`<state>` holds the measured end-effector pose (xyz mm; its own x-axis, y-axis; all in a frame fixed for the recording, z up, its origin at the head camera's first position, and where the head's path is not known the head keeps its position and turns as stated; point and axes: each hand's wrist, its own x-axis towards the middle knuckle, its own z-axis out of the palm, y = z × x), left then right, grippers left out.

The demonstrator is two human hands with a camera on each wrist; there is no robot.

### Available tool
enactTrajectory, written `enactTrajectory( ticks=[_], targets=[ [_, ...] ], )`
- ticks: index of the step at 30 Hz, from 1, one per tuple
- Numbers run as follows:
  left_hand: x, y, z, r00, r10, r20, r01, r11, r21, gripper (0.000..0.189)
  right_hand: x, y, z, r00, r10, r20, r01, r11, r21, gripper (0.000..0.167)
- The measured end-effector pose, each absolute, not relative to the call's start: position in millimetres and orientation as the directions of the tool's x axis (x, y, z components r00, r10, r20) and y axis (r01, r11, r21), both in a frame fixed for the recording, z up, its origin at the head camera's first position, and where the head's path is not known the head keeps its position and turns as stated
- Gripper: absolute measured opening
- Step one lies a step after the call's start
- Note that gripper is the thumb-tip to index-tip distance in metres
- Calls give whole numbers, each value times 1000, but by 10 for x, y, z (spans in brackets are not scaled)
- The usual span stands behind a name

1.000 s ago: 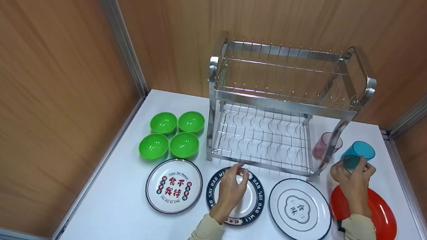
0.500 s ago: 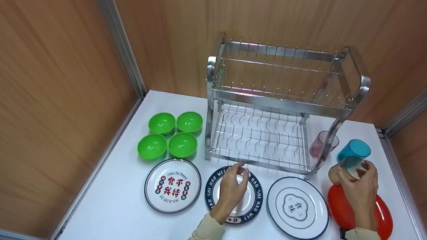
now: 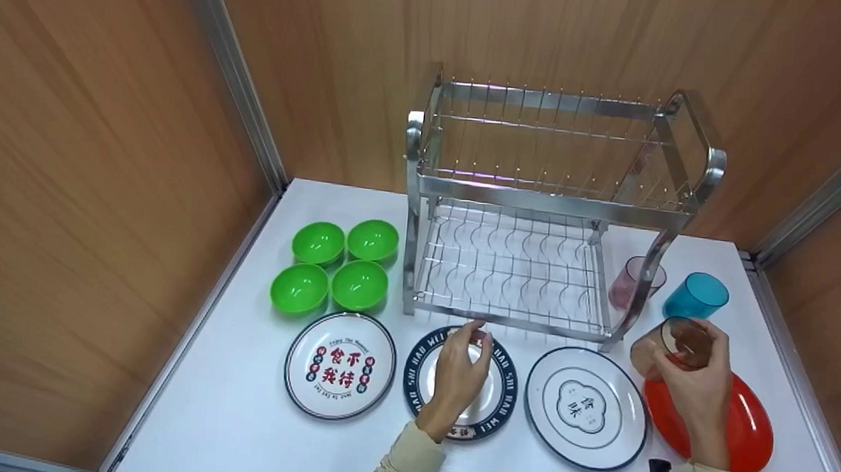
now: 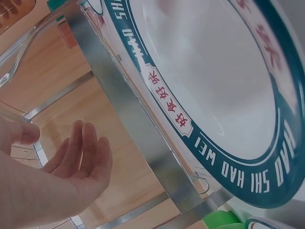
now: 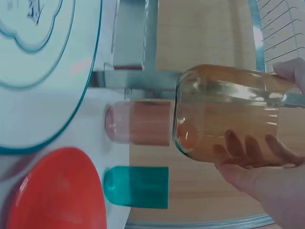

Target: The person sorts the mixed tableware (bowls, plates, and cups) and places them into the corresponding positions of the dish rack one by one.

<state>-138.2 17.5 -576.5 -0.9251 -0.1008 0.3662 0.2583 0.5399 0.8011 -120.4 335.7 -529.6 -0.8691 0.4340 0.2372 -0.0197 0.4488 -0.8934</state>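
My right hand (image 3: 702,400) grips a clear amber cup (image 3: 650,353), thumb on one side and fingers around the other. In the right wrist view the amber cup (image 5: 224,114) looks large, its far end pointing away from the palm. Below it on the table lies a red plate (image 3: 751,429), partly hidden by the wrist. Behind it stand a blue cup (image 3: 696,296) and a pink cup (image 3: 628,284). My left hand (image 3: 459,376) hovers above a dark-rimmed plate (image 3: 504,390), fingers loosely bent with nothing between them.
A two-tier metal dish rack (image 3: 556,205) stands at the back centre. Several green bowls (image 3: 360,285) sit to its left. A plate with red lettering (image 3: 339,400) lies in front of them, and a thin-rimmed white plate (image 3: 583,447) lies right of centre.
My right hand has drawn the amber cup left and nearer to me, away from the blue cup. My left hand has stayed nearly still.
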Motion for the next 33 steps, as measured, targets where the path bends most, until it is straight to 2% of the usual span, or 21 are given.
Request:
enactTrajectory(
  ticks=[4, 12, 18, 25, 33],
  targets=[
    [-1383, 194, -5756, -922, -89, 376, 275, 533, 800, 23, -1192, 3250, -5287, -879, 387, 281, -128, 377, -918, 70],
    [-1372, 242, -5717, -927, -51, 373, 301, 494, 816, 22, -1162, 3020, -5235, -900, 345, 266, -165, 296, -941, 63],
    [-1353, 294, -5661, -915, 9, 402, 362, 456, 813, 22, -1186, 2845, -5194, -913, 304, 273, -219, 200, -955, 64],
    [-1336, 368, -5632, -918, 36, 395, 368, 448, 814, 21, -1245, 2682, -5195, -923, 265, 279, -277, 47, -960, 67],
    [-1304, 422, -5568, -906, 98, 411, 411, 430, 804, 31, -1285, 2544, -5188, -908, 144, 393, -407, -86, -909, 67]
  ],
)
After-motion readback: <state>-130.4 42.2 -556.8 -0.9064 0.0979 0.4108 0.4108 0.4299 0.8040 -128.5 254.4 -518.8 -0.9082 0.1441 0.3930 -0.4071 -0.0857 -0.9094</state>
